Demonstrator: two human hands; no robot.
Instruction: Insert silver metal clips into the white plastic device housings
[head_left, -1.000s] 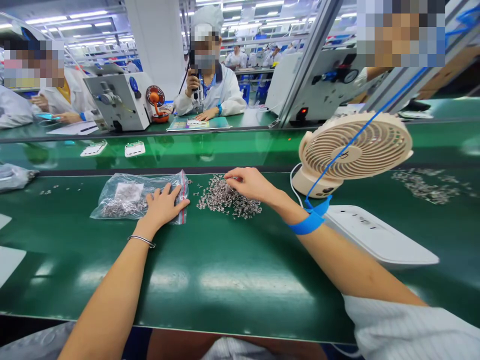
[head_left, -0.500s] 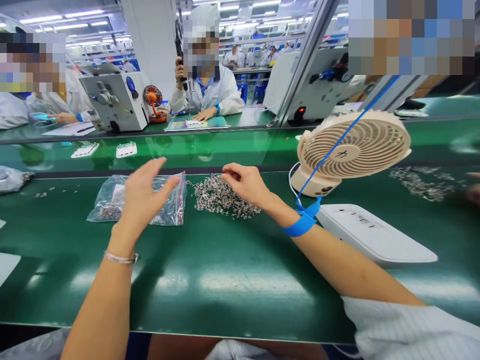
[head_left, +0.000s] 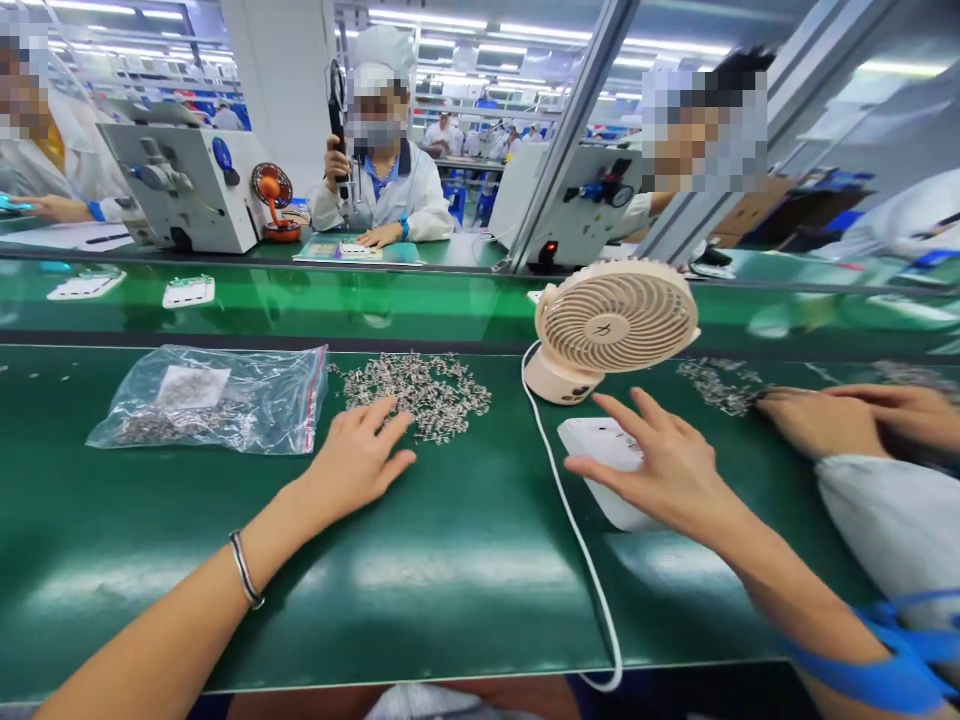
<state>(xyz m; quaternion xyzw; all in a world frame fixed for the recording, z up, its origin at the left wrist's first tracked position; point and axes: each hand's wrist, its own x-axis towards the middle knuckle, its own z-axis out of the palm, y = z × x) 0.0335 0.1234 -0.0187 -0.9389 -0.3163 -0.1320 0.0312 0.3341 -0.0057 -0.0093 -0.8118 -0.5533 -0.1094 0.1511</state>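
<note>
My left hand (head_left: 360,455), fingers spread, is at the near left edge of a loose pile of small shiny metal parts (head_left: 431,395). Nothing is in its grasp. Left of it lies a clear zip bag (head_left: 259,395) with a red seal line, holding more small metal parts and a white label. My right hand (head_left: 664,465) is open and empty over a white plastic housing (head_left: 589,437), covering part of it. Whether its fingers touch the housing I cannot tell. The blue wrist strap (head_left: 877,665) on my right arm is blurred.
A beige fan (head_left: 615,315) stands behind the housing, its white cable (head_left: 576,540) running to the bench's front edge. At right, a co-worker's hands (head_left: 832,420) are beside another metal-part pile (head_left: 720,385). White panels (head_left: 187,291) lie on the green strip beyond.
My right hand has left the metal-part pile and moved right to the housing, opening. My left hand has moved from above the bag to the pile. The view has turned right.
</note>
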